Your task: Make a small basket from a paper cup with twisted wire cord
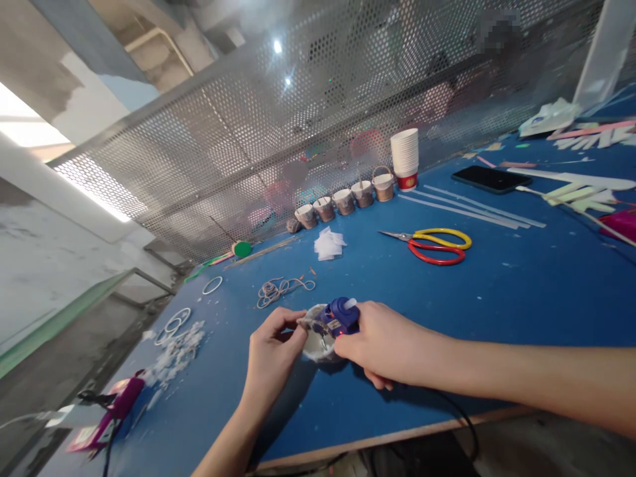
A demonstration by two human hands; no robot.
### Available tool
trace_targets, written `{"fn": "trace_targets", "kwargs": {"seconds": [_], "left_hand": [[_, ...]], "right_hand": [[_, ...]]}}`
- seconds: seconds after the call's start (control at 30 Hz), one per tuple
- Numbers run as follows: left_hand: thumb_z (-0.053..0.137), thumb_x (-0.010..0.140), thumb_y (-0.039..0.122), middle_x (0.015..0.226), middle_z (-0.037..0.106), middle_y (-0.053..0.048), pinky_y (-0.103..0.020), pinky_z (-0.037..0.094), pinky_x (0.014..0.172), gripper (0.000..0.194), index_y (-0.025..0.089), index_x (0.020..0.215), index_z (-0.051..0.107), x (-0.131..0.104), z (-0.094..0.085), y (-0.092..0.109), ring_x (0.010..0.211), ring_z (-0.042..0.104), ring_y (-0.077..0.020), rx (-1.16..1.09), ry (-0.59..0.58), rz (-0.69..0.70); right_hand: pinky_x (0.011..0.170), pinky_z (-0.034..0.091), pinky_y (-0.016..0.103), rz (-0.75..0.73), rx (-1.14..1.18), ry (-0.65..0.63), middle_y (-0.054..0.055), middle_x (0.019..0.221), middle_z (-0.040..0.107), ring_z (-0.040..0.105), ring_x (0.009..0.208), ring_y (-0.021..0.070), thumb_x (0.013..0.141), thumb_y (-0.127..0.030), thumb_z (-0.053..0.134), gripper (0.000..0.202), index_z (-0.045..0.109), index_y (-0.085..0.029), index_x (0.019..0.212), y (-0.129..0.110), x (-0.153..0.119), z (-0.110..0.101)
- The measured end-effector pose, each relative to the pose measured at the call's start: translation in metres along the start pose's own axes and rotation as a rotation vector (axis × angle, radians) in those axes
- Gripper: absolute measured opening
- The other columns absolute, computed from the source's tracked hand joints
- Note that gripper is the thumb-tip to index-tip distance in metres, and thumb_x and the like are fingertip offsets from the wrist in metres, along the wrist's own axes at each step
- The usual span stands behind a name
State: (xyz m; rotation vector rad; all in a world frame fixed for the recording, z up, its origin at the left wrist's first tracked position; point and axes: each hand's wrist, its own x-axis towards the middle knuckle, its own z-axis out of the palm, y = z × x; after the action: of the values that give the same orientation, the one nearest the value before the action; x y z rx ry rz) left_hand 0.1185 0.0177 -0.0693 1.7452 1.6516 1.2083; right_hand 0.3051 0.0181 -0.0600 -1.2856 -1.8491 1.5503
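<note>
A blue glue gun is gripped in my right hand, its nozzle end over a small round cup with a greyish-white rim. My left hand pinches the cup's rim or a strand on it at the left side, between thumb and fingers. The gun and my right hand hide part of the cup. Just beyond lies a loose tangle of thin brown cord.
Scissors lie at the right, behind them white strips and a phone. Small wrapped cups and stacked paper cups line the back. A power strip is front left; a black cable hangs near my right forearm.
</note>
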Motion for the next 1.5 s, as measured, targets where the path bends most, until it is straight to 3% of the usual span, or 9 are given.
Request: {"fn": "trace_targets", "kwargs": {"seconds": [0.27, 0.53, 0.63, 0.73, 0.87, 1.1, 1.33, 1.43, 1.5], "left_hand": [[0.062, 0.066, 0.026, 0.067, 0.063, 0.000, -0.021, 0.044, 0.054, 0.027, 0.015, 0.088, 0.071, -0.001, 0.000, -0.001, 0.059, 0.055, -0.0118, -0.034, -0.023, -0.065], [0.061, 0.069, 0.030, 0.084, 0.066, -0.004, -0.027, 0.048, 0.063, 0.034, 0.015, 0.098, 0.067, 0.003, -0.010, -0.006, 0.070, 0.060, -0.0168, -0.191, -0.186, -0.205], [0.057, 0.069, 0.031, 0.103, 0.067, -0.009, -0.035, 0.050, 0.073, 0.047, 0.017, 0.114, 0.062, 0.009, -0.022, -0.017, 0.093, 0.062, -0.0259, -0.314, -0.319, -0.261], [0.060, 0.062, 0.020, 0.140, 0.049, -0.006, -0.043, 0.035, 0.104, 0.074, 0.027, 0.134, 0.046, 0.013, -0.033, -0.029, 0.131, 0.040, -0.0285, -0.407, -0.562, -0.204], [0.063, 0.054, 0.006, 0.151, 0.034, -0.005, -0.042, 0.019, 0.114, 0.100, 0.030, 0.144, 0.027, 0.011, -0.031, -0.032, 0.138, 0.029, -0.0255, -0.316, -0.729, -0.131], [0.066, 0.058, 0.010, 0.122, 0.060, -0.010, -0.039, 0.040, 0.099, 0.097, 0.021, 0.145, 0.023, -0.009, 0.000, -0.018, 0.109, 0.058, -0.0229, -0.294, -0.543, -0.118], [0.077, 0.057, 0.030, 0.128, 0.052, -0.013, -0.039, 0.044, 0.096, 0.092, 0.017, 0.137, 0.034, -0.026, 0.029, -0.024, 0.114, 0.053, -0.0276, -0.105, -0.126, 0.008], [0.077, 0.056, 0.032, 0.134, 0.047, -0.014, -0.041, 0.042, 0.099, 0.089, 0.017, 0.134, 0.038, -0.027, 0.033, -0.025, 0.123, 0.047, -0.0302, -0.063, -0.104, 0.068], [0.078, 0.055, 0.032, 0.137, 0.045, -0.014, -0.040, 0.042, 0.100, 0.093, 0.017, 0.136, 0.036, -0.027, 0.032, -0.024, 0.124, 0.046, -0.0301, -0.091, -0.128, 0.078]], "right_hand": [[0.031, 0.034, 0.017, -0.059, 0.173, 0.019, -0.006, 0.028, 0.042, 0.037, 0.025, 0.0080, 0.070, -0.021, 0.045, 0.020, 0.048, -0.019, 0.050, -0.004, -0.018, -0.011], [0.037, 0.032, 0.019, -0.174, 0.440, 0.255, -0.005, 0.032, 0.047, 0.038, 0.031, 0.0078, 0.076, -0.031, 0.051, 0.019, 0.059, -0.016, 0.066, 0.009, -0.035, -0.025], [0.036, 0.028, 0.019, -0.194, 0.619, 0.347, -0.005, 0.032, 0.046, 0.036, 0.031, 0.0072, 0.075, -0.035, 0.056, 0.021, 0.059, -0.016, 0.067, 0.021, -0.036, -0.032], [0.036, 0.027, 0.020, -0.211, 0.781, 0.394, -0.005, 0.032, 0.044, 0.034, 0.031, 0.0065, 0.073, -0.035, 0.060, 0.022, 0.060, -0.015, 0.065, 0.035, -0.030, -0.041], [0.034, 0.024, 0.018, -0.158, 0.972, 0.438, -0.006, 0.033, 0.039, 0.028, 0.031, 0.0036, 0.069, -0.029, 0.064, 0.020, 0.061, -0.012, 0.059, 0.049, -0.020, -0.051], [0.031, 0.026, 0.017, -0.115, 1.042, 0.455, -0.001, 0.047, 0.054, 0.030, 0.032, 0.0023, 0.064, -0.020, 0.065, 0.014, 0.058, -0.012, 0.056, 0.054, -0.016, -0.050], [0.034, 0.032, 0.017, -0.041, 0.928, 0.524, 0.001, 0.061, 0.060, 0.039, 0.038, 0.0042, 0.083, -0.014, 0.055, 0.017, 0.056, -0.012, 0.066, 0.060, -0.009, -0.053], [0.058, 0.052, 0.026, 0.005, 0.877, 0.535, 0.005, 0.092, 0.064, 0.060, 0.067, 0.0121, 0.091, -0.024, 0.054, 0.015, 0.061, -0.012, 0.098, 0.062, -0.006, -0.055], [0.076, 0.053, 0.038, 0.024, 0.849, 0.539, 0.008, 0.112, 0.060, 0.062, 0.092, 0.0193, 0.092, -0.031, 0.056, 0.028, 0.056, -0.015, 0.115, 0.063, -0.004, -0.055]]}}
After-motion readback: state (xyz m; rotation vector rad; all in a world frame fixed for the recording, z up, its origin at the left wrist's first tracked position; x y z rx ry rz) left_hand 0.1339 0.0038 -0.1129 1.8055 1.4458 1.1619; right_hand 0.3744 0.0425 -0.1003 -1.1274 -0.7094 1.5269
